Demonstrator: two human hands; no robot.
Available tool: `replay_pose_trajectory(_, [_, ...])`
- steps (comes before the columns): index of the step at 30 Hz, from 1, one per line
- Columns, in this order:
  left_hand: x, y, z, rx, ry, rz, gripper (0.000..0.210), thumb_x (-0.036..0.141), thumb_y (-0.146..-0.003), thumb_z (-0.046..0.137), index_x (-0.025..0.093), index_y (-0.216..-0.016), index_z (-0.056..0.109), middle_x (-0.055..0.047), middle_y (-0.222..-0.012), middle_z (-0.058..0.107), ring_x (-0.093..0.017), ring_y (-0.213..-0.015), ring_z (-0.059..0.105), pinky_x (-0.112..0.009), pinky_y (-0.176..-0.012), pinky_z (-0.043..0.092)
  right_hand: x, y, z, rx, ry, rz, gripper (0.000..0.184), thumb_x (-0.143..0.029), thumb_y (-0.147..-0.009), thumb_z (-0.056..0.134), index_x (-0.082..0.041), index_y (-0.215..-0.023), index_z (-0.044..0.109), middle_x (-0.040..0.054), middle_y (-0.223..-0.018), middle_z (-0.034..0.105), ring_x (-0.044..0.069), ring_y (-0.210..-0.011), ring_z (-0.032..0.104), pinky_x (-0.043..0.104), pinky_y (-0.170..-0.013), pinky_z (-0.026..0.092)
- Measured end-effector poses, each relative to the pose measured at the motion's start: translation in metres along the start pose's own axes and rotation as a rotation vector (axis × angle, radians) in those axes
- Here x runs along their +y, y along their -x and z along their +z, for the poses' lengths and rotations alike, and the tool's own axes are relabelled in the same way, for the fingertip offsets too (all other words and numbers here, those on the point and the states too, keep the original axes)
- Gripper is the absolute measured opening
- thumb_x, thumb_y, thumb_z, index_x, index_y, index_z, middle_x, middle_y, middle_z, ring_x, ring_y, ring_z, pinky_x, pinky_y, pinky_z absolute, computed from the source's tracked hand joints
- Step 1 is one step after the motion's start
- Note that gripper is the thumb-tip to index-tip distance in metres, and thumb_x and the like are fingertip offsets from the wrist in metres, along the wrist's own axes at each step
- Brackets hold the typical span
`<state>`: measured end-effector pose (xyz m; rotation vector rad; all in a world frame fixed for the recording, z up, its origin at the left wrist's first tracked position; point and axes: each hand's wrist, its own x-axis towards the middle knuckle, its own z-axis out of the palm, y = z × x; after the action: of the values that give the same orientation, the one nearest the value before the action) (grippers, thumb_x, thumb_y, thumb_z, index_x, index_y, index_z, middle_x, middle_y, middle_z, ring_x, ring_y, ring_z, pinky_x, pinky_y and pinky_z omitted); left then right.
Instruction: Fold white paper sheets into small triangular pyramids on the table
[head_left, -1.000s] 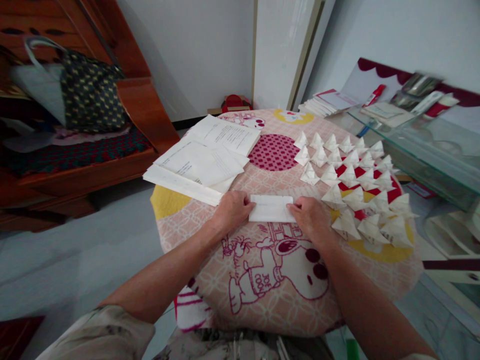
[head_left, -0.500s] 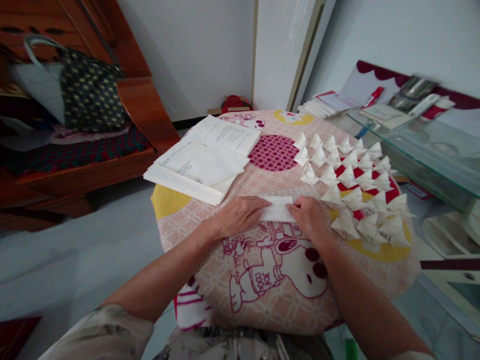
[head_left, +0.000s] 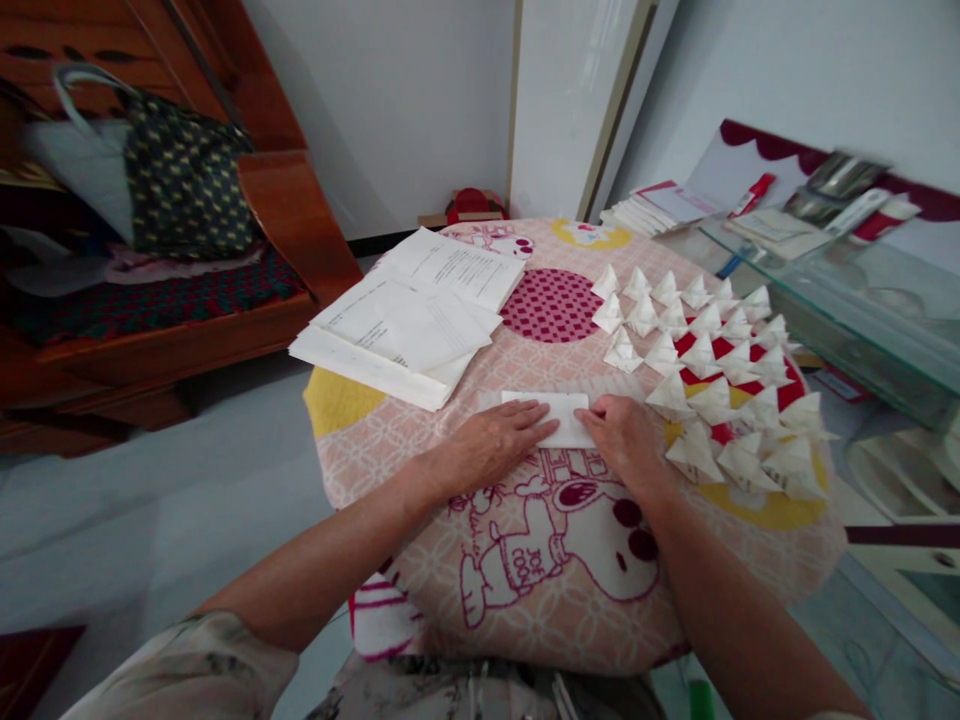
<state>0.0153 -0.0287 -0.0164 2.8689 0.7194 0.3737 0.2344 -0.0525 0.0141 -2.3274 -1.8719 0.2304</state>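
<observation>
A small folded strip of white paper (head_left: 568,424) lies on the patterned cloth in front of me. My left hand (head_left: 499,438) rests on its left part with the fingers stretched out flat. At the paper's right end, my right hand (head_left: 619,432) has thumb and fingers bent closed on the edge; its fingertips are partly hidden. Just right of that hand stand rows of folded paper pieces (head_left: 705,357) with pointed tips. Beyond my left hand is a stack of printed sheets (head_left: 409,335), lying open.
The round table wears a pink cloth (head_left: 420,540) with cartoon figures. A glass shelf (head_left: 847,320) with a red marker (head_left: 751,195) and papers stands close on the right. To the left is a wooden bench (head_left: 292,230) holding a dark patterned bag (head_left: 184,185).
My left hand has slid right and spread its fingers flat over the paper, uncovering the paper's upper left corner. My right hand keeps its place at the right end.
</observation>
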Motion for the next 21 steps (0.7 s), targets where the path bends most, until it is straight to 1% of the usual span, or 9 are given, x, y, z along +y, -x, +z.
replay_pose_trajectory(4, [0.0005, 0.0004, 0.0000, -0.004, -0.017, -0.004, 0.042, 0.027, -0.103, 0.041, 0.017, -0.143, 0.051, -0.014, -0.149, 0.052, -0.022, -0.140, 0.047, -0.041, -0.116, 0.041, 0.0001, 0.0000, 0.0007, 0.006, -0.009, -0.001, 0.026, -0.036, -0.090, 0.061, -0.019, -0.074, 0.074, 0.0092, -0.075, 0.072, 0.019, -0.067, 0.060, 0.030, -0.059, 0.029])
replay_pose_trajectory(10, [0.0015, 0.0006, -0.0020, -0.014, 0.001, -0.010, 0.043, 0.027, -0.102, 0.042, 0.014, -0.143, 0.051, -0.017, -0.150, 0.050, -0.024, -0.141, 0.046, -0.043, -0.117, 0.038, 0.0014, 0.0000, 0.0025, 0.025, 0.005, -0.012, 0.026, -0.036, -0.090, 0.061, -0.019, -0.074, 0.073, 0.0090, -0.075, 0.072, 0.019, -0.065, 0.059, 0.029, -0.058, 0.028])
replay_pose_trajectory(13, [0.0012, 0.0008, -0.0027, -0.013, 0.020, -0.022, 0.043, 0.028, -0.102, 0.041, 0.016, -0.143, 0.051, -0.016, -0.151, 0.049, -0.024, -0.143, 0.044, -0.044, -0.118, 0.037, 0.0014, 0.0005, 0.0027, 0.038, 0.012, -0.032, 0.027, -0.036, -0.090, 0.060, -0.019, -0.073, 0.072, 0.0086, -0.075, 0.072, 0.019, -0.066, 0.059, 0.029, -0.059, 0.028])
replay_pose_trajectory(15, [0.0007, 0.0010, -0.0025, -0.017, 0.021, -0.028, 0.043, 0.029, -0.103, 0.040, 0.017, -0.143, 0.050, -0.016, -0.151, 0.048, -0.024, -0.143, 0.043, -0.045, -0.118, 0.036, 0.0009, 0.0008, 0.0025, 0.030, 0.019, -0.021, 0.027, -0.036, -0.090, 0.060, -0.019, -0.074, 0.072, 0.0089, -0.075, 0.072, 0.019, -0.066, 0.059, 0.029, -0.058, 0.028])
replay_pose_trajectory(21, [-0.0003, 0.0014, -0.0018, -0.015, -0.004, -0.036, 0.042, 0.029, -0.102, 0.042, 0.019, -0.143, 0.051, -0.013, -0.151, 0.049, -0.023, -0.143, 0.043, -0.043, -0.119, 0.035, -0.0002, 0.0005, 0.0011, 0.024, 0.014, -0.018, 0.027, -0.036, -0.090, 0.060, -0.019, -0.072, 0.072, 0.0088, -0.074, 0.072, 0.019, -0.064, 0.058, 0.029, -0.058, 0.029])
